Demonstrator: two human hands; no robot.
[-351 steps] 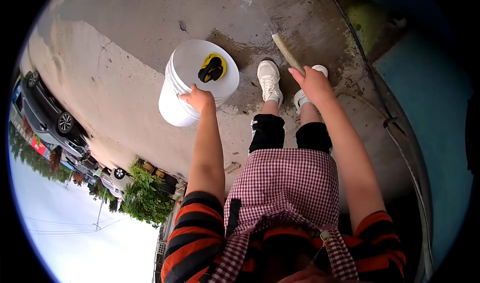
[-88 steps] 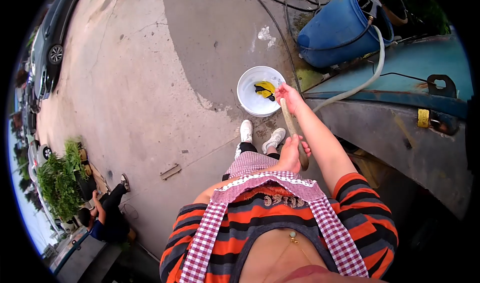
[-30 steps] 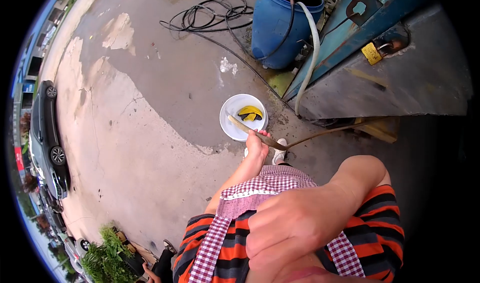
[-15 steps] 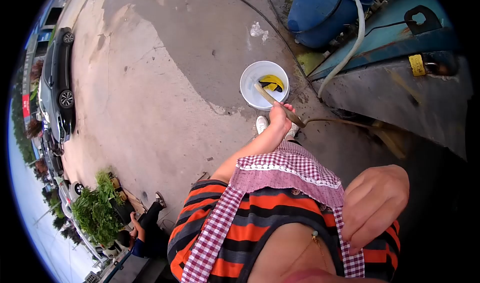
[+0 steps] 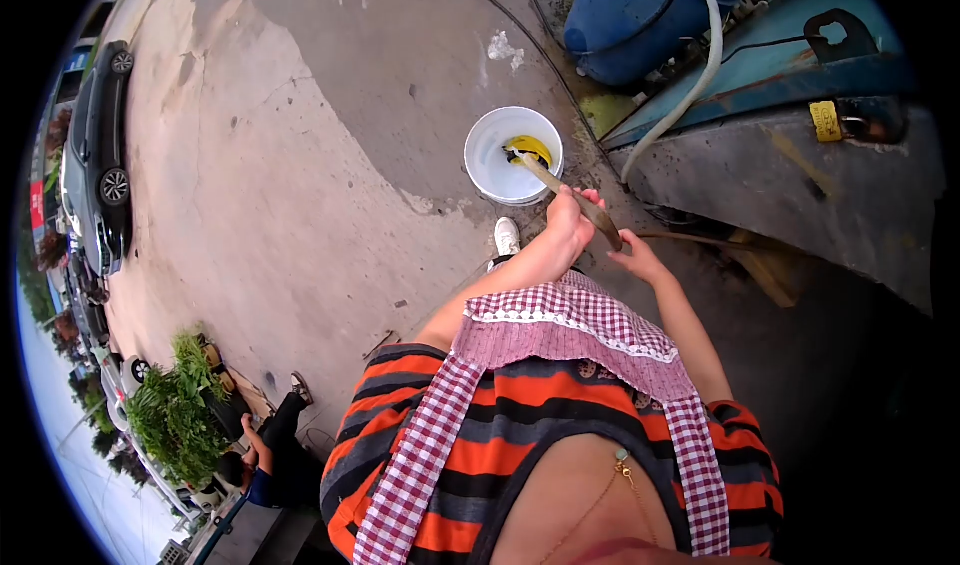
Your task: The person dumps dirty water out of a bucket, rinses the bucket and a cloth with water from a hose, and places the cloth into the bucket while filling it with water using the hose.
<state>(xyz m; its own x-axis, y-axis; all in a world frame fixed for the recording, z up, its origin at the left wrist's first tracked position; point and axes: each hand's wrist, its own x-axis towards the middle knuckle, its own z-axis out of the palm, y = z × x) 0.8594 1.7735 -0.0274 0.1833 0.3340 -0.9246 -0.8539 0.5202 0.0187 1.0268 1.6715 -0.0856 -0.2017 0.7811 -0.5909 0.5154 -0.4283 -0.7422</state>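
Observation:
A pale hose [image 5: 595, 213] is held by my left hand [image 5: 572, 220], whose fingers wrap round it near its front end. That end points into a white bucket [image 5: 487, 170] on the ground, where a yellow and black item [image 5: 530, 149] lies. My right hand [image 5: 638, 258] is at the hose's bend behind my left hand, thumb and fingers closed about it. One white shoe [image 5: 507, 236] shows just below the bucket.
A blue barrel [image 5: 625, 20] with a pale thick hose [image 5: 692, 90] stands upper right, beside a metal structure with a yellow padlock [image 5: 826, 121]. Black hose [image 5: 535, 40] crosses the ground. Lower left are a plant [image 5: 180, 415], a seated person [image 5: 270, 460] and a parked car [image 5: 97, 165].
My right hand has come down from near my chest and shoulder to the hose. My left hand has kept its hold on the hose, its end still over the bucket.

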